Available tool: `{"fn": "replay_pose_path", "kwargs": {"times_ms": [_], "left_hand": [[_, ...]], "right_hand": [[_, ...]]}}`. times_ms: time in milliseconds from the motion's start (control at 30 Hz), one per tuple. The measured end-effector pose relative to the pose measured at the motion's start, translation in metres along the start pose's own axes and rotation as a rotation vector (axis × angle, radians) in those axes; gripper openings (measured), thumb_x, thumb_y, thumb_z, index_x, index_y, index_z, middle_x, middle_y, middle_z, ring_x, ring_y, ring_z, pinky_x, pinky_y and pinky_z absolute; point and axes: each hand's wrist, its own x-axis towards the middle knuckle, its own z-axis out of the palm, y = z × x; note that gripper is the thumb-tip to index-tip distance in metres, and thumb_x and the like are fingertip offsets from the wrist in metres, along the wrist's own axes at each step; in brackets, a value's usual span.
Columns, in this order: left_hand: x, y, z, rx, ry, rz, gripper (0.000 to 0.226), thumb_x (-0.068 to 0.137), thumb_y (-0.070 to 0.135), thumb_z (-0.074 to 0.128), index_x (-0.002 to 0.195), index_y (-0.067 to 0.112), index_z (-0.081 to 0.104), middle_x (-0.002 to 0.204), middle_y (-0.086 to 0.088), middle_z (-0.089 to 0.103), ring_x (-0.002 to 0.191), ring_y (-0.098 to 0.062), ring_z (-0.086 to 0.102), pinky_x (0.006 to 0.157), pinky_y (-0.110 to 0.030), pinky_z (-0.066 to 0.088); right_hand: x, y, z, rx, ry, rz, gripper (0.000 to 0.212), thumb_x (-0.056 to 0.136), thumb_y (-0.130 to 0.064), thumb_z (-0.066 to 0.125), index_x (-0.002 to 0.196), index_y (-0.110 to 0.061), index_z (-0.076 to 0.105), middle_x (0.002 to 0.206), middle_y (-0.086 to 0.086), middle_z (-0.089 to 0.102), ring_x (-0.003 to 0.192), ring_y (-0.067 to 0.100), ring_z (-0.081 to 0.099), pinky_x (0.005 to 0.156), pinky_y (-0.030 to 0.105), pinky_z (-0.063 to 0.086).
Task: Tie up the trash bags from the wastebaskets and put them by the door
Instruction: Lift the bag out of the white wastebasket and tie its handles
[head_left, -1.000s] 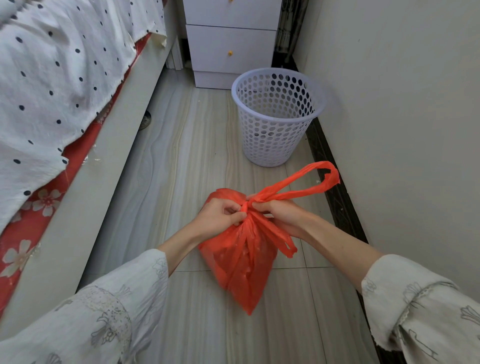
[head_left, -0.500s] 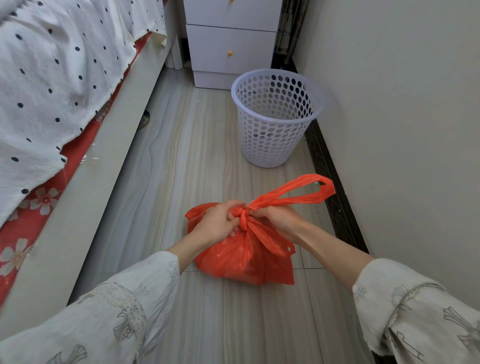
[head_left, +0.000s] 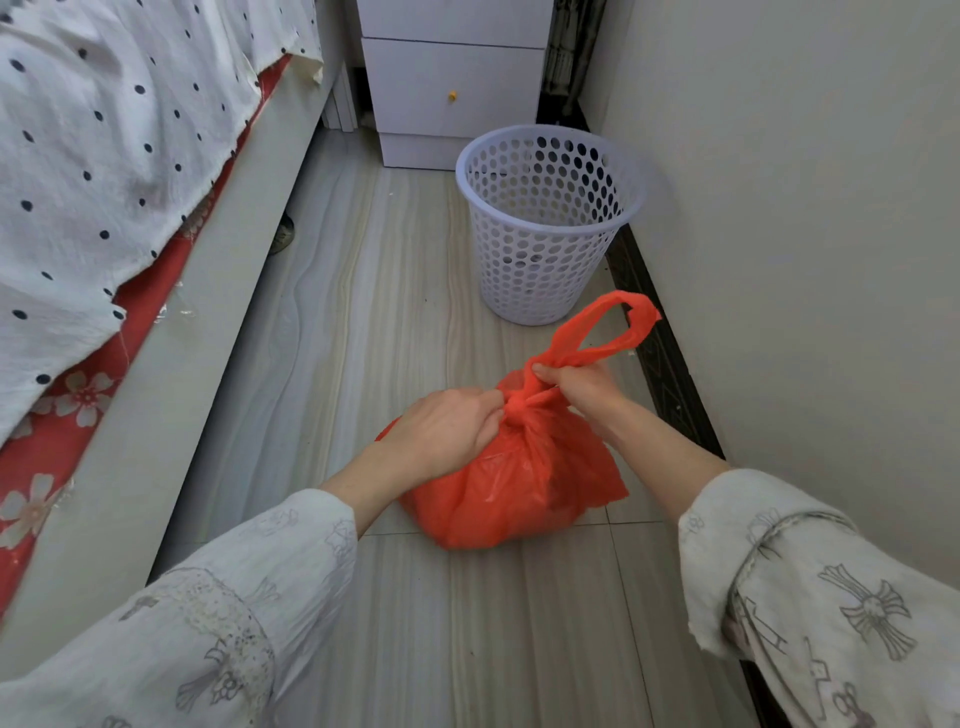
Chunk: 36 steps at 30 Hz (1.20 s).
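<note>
A: Where's the bag (head_left: 519, 483)?

B: On the floor (head_left: 363, 322), just this side of the basket (head_left: 540, 249). It is red, gathered into a knot at the top, with its body bulging on the tiles.

A: And the hands?

B: The left hand (head_left: 447, 431) is clamped on the bag at the knot, fingers curled into the plastic. The right hand (head_left: 576, 387) pinches the base of the handle loop (head_left: 602, 332), which sticks up toward the basket. Both hands are touching the knot from opposite sides.

A: What's around the basket?

B: It is white, perforated and upright, with no liner visible inside. Behind it stands a white drawer unit (head_left: 452, 88) with a small yellow knob. To the basket's right is the wall (head_left: 789, 208), with a dark baseboard (head_left: 660, 353) running along the floor; the handle loop overlaps that baseboard in view. Well to the basket's left runs the bed (head_left: 171, 338), its pale frame edge under a dotted white sheet (head_left: 104, 156) and a red flowered cloth (head_left: 57, 415).

A: Anything between bag and basket?

B: Only bare floor. The strip between bed and wall is narrow, and the bag sits in it.
</note>
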Motion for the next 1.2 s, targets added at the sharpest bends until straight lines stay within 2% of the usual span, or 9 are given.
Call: {"fn": "replay_pose_path", "kwargs": {"times_ms": [167, 367, 467, 633, 733, 867, 933, 1100, 1200], "left_hand": [[0.004, 0.016, -0.008, -0.061, 0.040, 0.081, 0.021, 0.093, 0.020, 0.038, 0.089, 0.005, 0.051, 0.098, -0.017, 0.062, 0.094, -0.034, 0.057, 0.077, -0.040, 0.041], [0.005, 0.038, -0.007, -0.069, -0.043, 0.122, 0.020, 0.093, 0.021, 0.037, 0.087, 0.005, 0.048, 0.098, -0.018, 0.061, 0.093, -0.036, 0.057, 0.076, -0.042, 0.042], [0.003, 0.033, -0.005, -0.042, -0.094, 0.081, 0.024, 0.096, 0.025, 0.034, 0.096, 0.006, 0.048, 0.106, -0.018, 0.061, 0.099, -0.038, 0.057, 0.079, -0.041, 0.042], [-0.016, 0.010, 0.005, -0.260, -0.233, -0.151, 0.028, 0.096, 0.026, 0.038, 0.097, 0.004, 0.055, 0.107, -0.020, 0.064, 0.103, -0.034, 0.058, 0.082, -0.034, 0.040], [-0.031, 0.013, -0.005, -0.493, -0.276, -0.417, 0.029, 0.094, 0.026, 0.044, 0.075, 0.009, 0.060, 0.090, -0.019, 0.065, 0.095, -0.033, 0.060, 0.073, -0.030, 0.039], [-0.064, 0.043, -0.055, -0.673, -0.270, -0.650, 0.035, 0.092, 0.029, 0.048, 0.059, 0.018, 0.047, 0.089, -0.020, 0.069, 0.090, -0.028, 0.064, 0.070, -0.027, 0.042], [-0.085, 0.056, -0.094, -0.703, -0.265, -0.709, 0.029, 0.091, 0.029, 0.049, 0.064, 0.019, 0.049, 0.090, -0.019, 0.071, 0.089, -0.029, 0.065, 0.072, -0.027, 0.043], [-0.137, 0.089, -0.205, -0.742, -0.264, -0.779, 0.035, 0.089, 0.028, 0.053, 0.055, 0.025, 0.045, 0.053, 0.010, 0.050, 0.060, -0.012, 0.050, 0.055, -0.023, 0.031], [-0.177, 0.117, -0.297, -0.774, -0.228, -0.782, 0.033, 0.088, 0.027, 0.055, 0.056, 0.027, 0.048, 0.056, 0.011, 0.051, 0.057, -0.004, 0.047, 0.059, -0.021, 0.036]], "right_hand": [[-0.004, -0.016, -0.020, 0.043, 0.087, 0.001, 0.026, 0.081, -0.007, 0.067, 0.106, -0.002, 0.065, 0.111, 0.013, 0.067, 0.103, 0.024, 0.062, 0.095, 0.032, 0.047], [-0.002, -0.011, -0.036, -0.101, 0.157, 0.049, 0.035, 0.080, -0.016, 0.069, 0.113, -0.006, 0.064, 0.121, 0.013, 0.064, 0.116, 0.029, 0.057, 0.102, 0.040, 0.043], [-0.002, -0.012, -0.043, -0.046, 0.100, 0.079, 0.034, 0.080, -0.013, 0.069, 0.112, -0.006, 0.063, 0.111, 0.011, 0.066, 0.105, 0.025, 0.062, 0.088, 0.035, 0.049], [-0.036, -0.029, -0.051, -0.078, -0.063, 0.040, 0.013, 0.085, -0.010, 0.063, 0.098, -0.008, 0.061, 0.080, 0.002, 0.059, 0.062, 0.005, 0.050, 0.044, 0.010, 0.039], [-0.069, -0.048, -0.038, -0.166, -0.192, 0.085, 0.010, 0.086, -0.012, 0.062, 0.096, -0.009, 0.062, 0.086, 0.003, 0.061, 0.071, 0.012, 0.055, 0.057, 0.012, 0.044], [-0.113, -0.089, -0.040, -0.221, -0.255, 0.153, 0.016, 0.085, -0.012, 0.063, 0.071, -0.017, 0.060, 0.071, -0.005, 0.056, 0.062, 0.004, 0.049, 0.060, 0.016, 0.038], [-0.143, -0.121, -0.049, -0.211, -0.275, 0.187, 0.009, 0.086, -0.012, 0.063, 0.077, -0.012, 0.063, 0.071, -0.005, 0.056, 0.064, 0.006, 0.050, 0.058, 0.014, 0.039], [-0.221, -0.221, -0.077, -0.262, -0.384, 0.193, 0.015, 0.086, -0.008, 0.061, 0.090, 0.007, 0.066, 0.076, 0.005, 0.057, 0.065, 0.011, 0.051, 0.057, 0.014, 0.038], [-0.277, -0.298, -0.096, -0.335, -0.477, 0.124, 0.008, 0.085, -0.009, 0.063, 0.081, -0.004, 0.069, 0.069, 0.000, 0.057, 0.062, 0.006, 0.053, 0.065, 0.018, 0.042]]}}
